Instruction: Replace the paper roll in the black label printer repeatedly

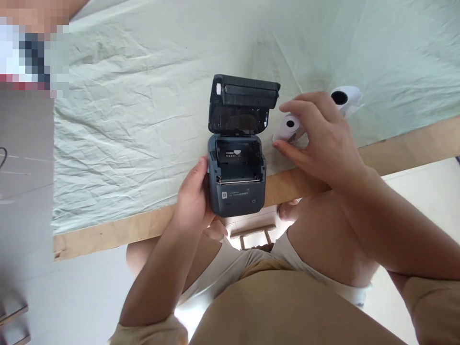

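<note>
My left hand grips the left side of a small dark portable printer. Its lid is swung up, showing a hollow compartment with a small label inside. To the right of the printer, my right hand has its thumb and fingers around a small white paper roll with a dark core hole. A larger white roll with a black core lies just beyond that hand, partly hidden by it.
A wrinkled pale green cloth covers the table, whose wooden edge runs in front of my body. At the upper left, a pixelated patch lies beside part of another person's arm. A wooden stool shows below the table.
</note>
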`<state>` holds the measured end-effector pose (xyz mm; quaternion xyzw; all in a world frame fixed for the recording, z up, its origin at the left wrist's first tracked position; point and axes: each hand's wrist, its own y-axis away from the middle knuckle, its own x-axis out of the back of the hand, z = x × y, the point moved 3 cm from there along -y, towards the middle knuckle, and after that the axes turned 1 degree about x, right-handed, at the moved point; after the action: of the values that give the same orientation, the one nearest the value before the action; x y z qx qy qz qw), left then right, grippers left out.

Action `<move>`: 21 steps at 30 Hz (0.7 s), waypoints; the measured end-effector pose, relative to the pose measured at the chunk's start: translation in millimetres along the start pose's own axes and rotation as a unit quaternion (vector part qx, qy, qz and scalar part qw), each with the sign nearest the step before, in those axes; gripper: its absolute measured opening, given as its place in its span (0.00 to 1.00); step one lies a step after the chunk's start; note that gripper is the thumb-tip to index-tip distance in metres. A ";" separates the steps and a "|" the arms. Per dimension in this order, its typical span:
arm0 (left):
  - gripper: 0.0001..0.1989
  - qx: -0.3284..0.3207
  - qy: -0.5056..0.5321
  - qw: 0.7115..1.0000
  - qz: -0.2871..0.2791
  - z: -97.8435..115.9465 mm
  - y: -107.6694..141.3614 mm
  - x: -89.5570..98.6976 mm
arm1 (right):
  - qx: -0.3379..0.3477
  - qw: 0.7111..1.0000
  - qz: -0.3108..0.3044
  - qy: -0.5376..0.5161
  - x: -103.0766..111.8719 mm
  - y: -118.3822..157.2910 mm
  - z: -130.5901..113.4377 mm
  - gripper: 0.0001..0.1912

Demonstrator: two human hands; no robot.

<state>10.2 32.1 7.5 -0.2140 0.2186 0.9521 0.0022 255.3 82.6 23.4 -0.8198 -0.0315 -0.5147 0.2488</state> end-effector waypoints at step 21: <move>0.22 -0.045 -0.036 0.998 -0.040 1.5 3.5 -2.5 | 0.075 0.955 0.173 -0.230 2.0 10.6 -8.4 0.25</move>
<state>11.5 29.8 11.2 -0.1879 0.1667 0.9672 0.0381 252.6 69.2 24.1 -0.8879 0.0157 -0.2573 0.3810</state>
